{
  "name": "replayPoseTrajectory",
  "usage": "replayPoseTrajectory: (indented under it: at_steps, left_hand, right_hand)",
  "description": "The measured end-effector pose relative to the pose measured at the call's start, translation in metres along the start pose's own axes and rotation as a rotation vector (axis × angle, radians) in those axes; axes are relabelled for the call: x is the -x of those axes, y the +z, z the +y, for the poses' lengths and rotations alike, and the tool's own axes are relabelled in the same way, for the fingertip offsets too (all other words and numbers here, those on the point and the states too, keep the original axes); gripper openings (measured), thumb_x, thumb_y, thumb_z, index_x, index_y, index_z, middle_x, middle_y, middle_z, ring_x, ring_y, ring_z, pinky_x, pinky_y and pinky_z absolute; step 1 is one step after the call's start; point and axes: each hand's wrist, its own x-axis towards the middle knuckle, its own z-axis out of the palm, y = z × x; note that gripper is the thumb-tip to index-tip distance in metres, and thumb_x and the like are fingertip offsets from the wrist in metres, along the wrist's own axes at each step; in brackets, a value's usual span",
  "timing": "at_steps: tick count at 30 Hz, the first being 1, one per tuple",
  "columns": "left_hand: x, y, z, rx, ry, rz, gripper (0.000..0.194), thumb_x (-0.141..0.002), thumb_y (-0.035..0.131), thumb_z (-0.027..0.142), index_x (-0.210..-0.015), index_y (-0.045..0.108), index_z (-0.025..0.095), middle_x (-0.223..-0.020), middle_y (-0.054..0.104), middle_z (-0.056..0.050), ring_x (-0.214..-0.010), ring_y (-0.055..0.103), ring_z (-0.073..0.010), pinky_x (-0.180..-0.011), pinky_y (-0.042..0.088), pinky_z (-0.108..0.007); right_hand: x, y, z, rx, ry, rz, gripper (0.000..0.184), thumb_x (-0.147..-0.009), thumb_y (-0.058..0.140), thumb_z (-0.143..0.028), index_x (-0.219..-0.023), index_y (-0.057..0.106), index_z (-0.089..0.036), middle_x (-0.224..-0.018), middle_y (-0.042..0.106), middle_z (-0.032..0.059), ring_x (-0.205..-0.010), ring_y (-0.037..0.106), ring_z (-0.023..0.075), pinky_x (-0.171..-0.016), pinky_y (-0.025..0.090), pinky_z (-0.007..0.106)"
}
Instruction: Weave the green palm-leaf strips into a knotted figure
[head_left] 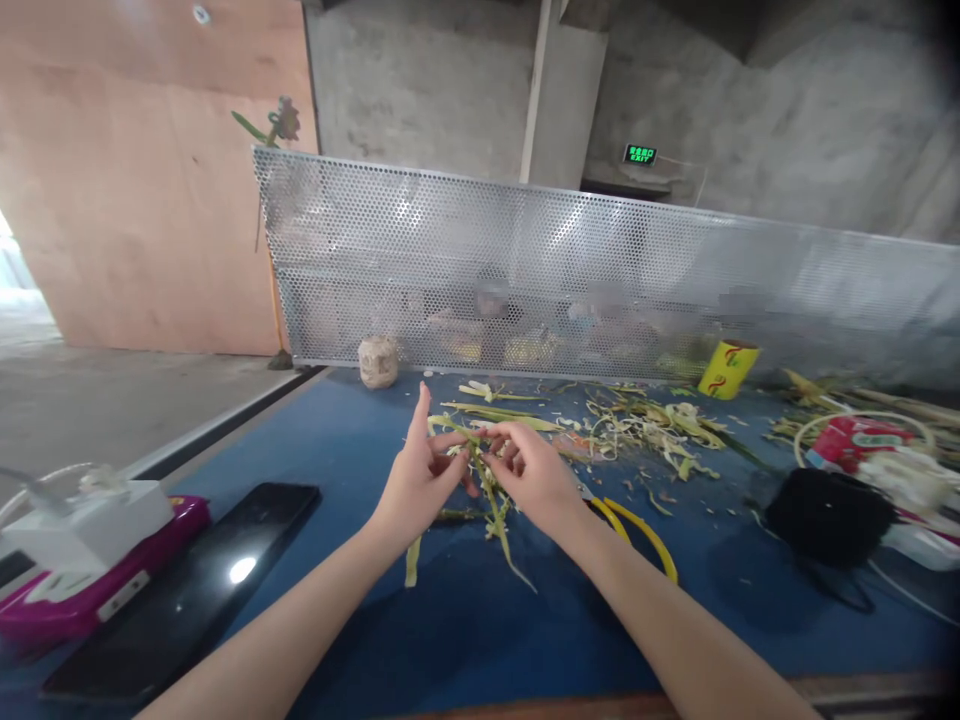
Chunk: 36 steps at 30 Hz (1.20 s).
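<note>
Between my two hands is a bundle of pale green plant strips (493, 503), with long ends hanging down toward the table. My left hand (429, 468) pinches the strips from the left, its thumb and fingers closed on them while one finger points up. From the right, my right hand (534, 470) grips the same bundle with its fingertips. One loose strip (412, 562) dangles below my left hand. Partly hidden behind my right forearm lie scissors with yellow handles (649, 535).
Plant scraps (645, 425) litter the blue table (300, 440). A phone (202, 580) and a purple power strip (97, 600) lie left. A yellow roll (728, 369) and a wrapped lump (378, 362) stand before a perforated metal screen (450, 230). On the right sits a black pouch (829, 518).
</note>
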Motion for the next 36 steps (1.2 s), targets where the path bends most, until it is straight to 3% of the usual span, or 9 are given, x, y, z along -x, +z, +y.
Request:
replayPoseTrajectory:
  at_steps: [3, 7, 10, 13, 19, 28, 32, 36]
  left_hand:
    - [0.0, -0.001, -0.001, -0.028, 0.002, 0.021, 0.087, -0.08, 0.054, 0.026, -0.135, -0.012, 0.036, -0.103, 0.062, -0.008, -0.046, 0.059, -0.0091, -0.052, 0.052, -0.029]
    - [0.002, -0.001, -0.001, -0.041, -0.004, 0.016, 0.084, -0.08, 0.053, 0.028, -0.136, -0.01, 0.035, -0.078, 0.063, 0.001, -0.039, 0.048, -0.0051, -0.039, 0.041, -0.02]
    - [0.002, 0.003, -0.001, 0.037, -0.072, -0.014, 0.083, -0.081, 0.052, 0.027, -0.138, -0.008, 0.029, -0.067, 0.057, 0.004, -0.038, 0.045, -0.0044, -0.039, 0.039, -0.018]
    - [0.001, 0.008, 0.0, 0.116, -0.131, -0.009, 0.083, -0.081, 0.051, 0.029, -0.138, -0.008, 0.023, -0.06, 0.053, 0.006, -0.04, 0.05, -0.0066, -0.039, 0.039, -0.018]
    - [-0.003, 0.009, 0.009, 0.206, -0.222, 0.112, 0.074, -0.083, 0.049, 0.029, -0.138, -0.001, 0.026, -0.084, 0.061, -0.003, -0.047, 0.06, -0.0122, -0.034, 0.038, -0.019]
    - [-0.004, 0.004, 0.013, 0.245, -0.176, 0.265, 0.087, -0.076, 0.058, 0.016, -0.138, -0.003, 0.022, -0.099, 0.065, -0.01, -0.053, 0.063, -0.0125, -0.036, 0.043, -0.017]
    - [-0.003, 0.002, 0.01, 0.2, -0.139, 0.22, 0.09, -0.074, 0.06, 0.018, -0.137, -0.004, 0.027, -0.102, 0.065, -0.009, -0.051, 0.064, -0.0143, -0.033, 0.043, -0.017]
    - [0.0, 0.003, 0.007, 0.143, -0.12, 0.086, 0.096, -0.074, 0.062, 0.021, -0.137, -0.01, 0.029, -0.094, 0.067, -0.008, -0.049, 0.064, -0.0155, -0.031, 0.043, -0.017]
  right_hand:
    - [0.003, 0.004, -0.001, -0.04, 0.039, 0.01, 0.028, -0.077, 0.053, -0.024, -0.104, 0.049, -0.024, -0.083, 0.053, -0.0003, -0.055, 0.045, 0.0084, -0.051, 0.041, 0.023]
    - [0.006, 0.0, -0.011, 0.024, -0.032, 0.06, 0.036, -0.08, 0.052, -0.024, -0.115, 0.045, -0.027, -0.089, 0.053, 0.0012, -0.061, 0.048, 0.0097, -0.058, 0.043, 0.024]
    - [0.006, -0.007, -0.017, 0.123, -0.118, 0.034, 0.022, -0.083, 0.049, -0.023, -0.103, 0.056, -0.025, -0.094, 0.056, 0.003, -0.078, 0.054, 0.0126, -0.07, 0.044, 0.026]
    - [0.005, -0.008, -0.016, 0.16, -0.115, 0.029, 0.011, -0.081, 0.05, -0.024, -0.086, 0.06, -0.022, -0.085, 0.058, 0.0024, -0.074, 0.055, 0.0128, -0.067, 0.043, 0.025]
    - [0.003, -0.002, -0.007, 0.056, -0.057, 0.053, 0.012, -0.075, 0.052, -0.018, -0.086, 0.056, -0.022, -0.074, 0.053, -0.0016, -0.054, 0.045, 0.0084, -0.051, 0.039, 0.021]
    - [0.002, -0.005, -0.006, 0.087, -0.016, -0.018, 0.015, -0.077, 0.049, -0.018, -0.09, 0.052, -0.023, -0.08, 0.055, -0.0008, -0.055, 0.044, 0.0084, -0.054, 0.038, 0.023]
    - [0.003, -0.003, -0.01, -0.01, 0.002, -0.019, 0.021, -0.078, 0.05, -0.024, -0.098, 0.051, -0.021, -0.088, 0.055, 0.0018, -0.055, 0.045, 0.0082, -0.051, 0.04, 0.022]
    - [0.002, -0.001, -0.01, -0.123, 0.028, -0.021, 0.017, -0.08, 0.049, -0.032, -0.088, 0.057, -0.019, -0.08, 0.056, 0.0023, -0.06, 0.049, 0.0099, -0.05, 0.041, 0.021]
